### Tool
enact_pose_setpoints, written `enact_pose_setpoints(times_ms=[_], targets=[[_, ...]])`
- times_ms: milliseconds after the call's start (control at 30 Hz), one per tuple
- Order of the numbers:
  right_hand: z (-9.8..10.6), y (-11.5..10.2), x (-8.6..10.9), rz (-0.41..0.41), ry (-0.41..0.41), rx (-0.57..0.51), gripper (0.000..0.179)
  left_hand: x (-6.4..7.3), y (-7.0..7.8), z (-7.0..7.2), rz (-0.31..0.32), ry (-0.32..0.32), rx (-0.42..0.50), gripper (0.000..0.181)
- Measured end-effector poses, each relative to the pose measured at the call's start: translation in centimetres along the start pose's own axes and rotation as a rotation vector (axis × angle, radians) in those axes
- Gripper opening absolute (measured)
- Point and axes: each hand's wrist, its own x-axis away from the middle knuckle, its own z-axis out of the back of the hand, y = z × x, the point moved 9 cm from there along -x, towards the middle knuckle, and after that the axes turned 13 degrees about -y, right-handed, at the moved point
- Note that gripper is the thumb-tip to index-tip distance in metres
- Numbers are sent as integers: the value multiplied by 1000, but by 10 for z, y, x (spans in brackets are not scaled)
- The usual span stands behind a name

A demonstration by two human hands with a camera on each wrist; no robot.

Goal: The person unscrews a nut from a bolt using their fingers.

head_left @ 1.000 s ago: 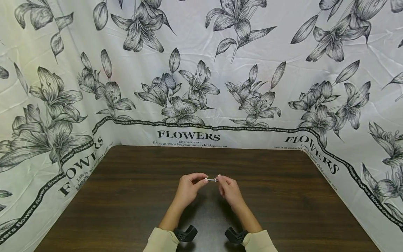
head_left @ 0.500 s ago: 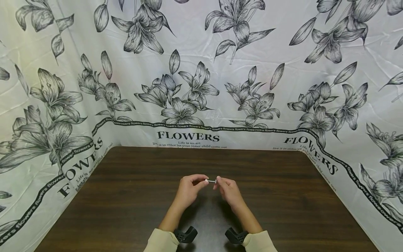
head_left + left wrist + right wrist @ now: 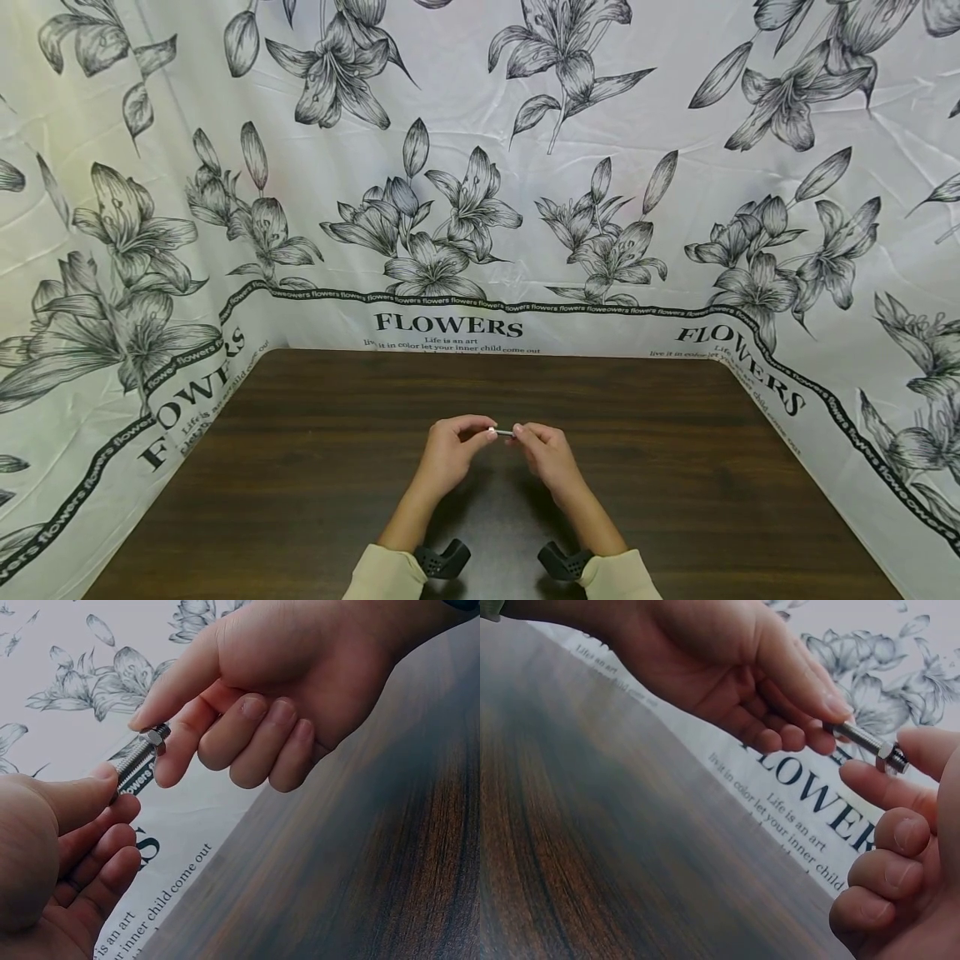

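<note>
A small metal bolt (image 3: pixel 504 432) lies level between both hands above the table. My left hand (image 3: pixel 444 457) pinches one end of the bolt between thumb and index finger, hiding its tip. Toward the other end, a hex nut (image 3: pixel 155 739) sits on the threaded shank, with a short bit of thread beyond it in the right wrist view. My right hand (image 3: pixel 551 458) has its thumb and index finger on either side of that nut (image 3: pixel 886 752). Its other fingers are curled in toward the palm.
A dark wood-grain table (image 3: pixel 300 500) spreads beneath the hands. White cloth (image 3: pixel 480 108) printed with lilies and the word FLOWERS hangs behind and at both sides. Both wrists carry black camera mounts (image 3: pixel 444 558), just ahead of pale sleeves (image 3: pixel 386 573).
My right hand's fingertips have shifted slightly left and closer around the nut end, which showed more clearly earlier. My left hand holds the bolt in nearly the same place.
</note>
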Motion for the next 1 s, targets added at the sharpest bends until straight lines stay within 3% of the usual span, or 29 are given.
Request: enact_pose_setpoints(times_ms=[267,567,1000], targets=[[1,-3,1,23,26,-32,20,1,0,2,5,9,-4,9],[10,18,-7,95,32,-72,21,0,0,4,12,11,-6,10],[11,13,-6,218,34,-86,23,1,0,4,28,9,2,13]])
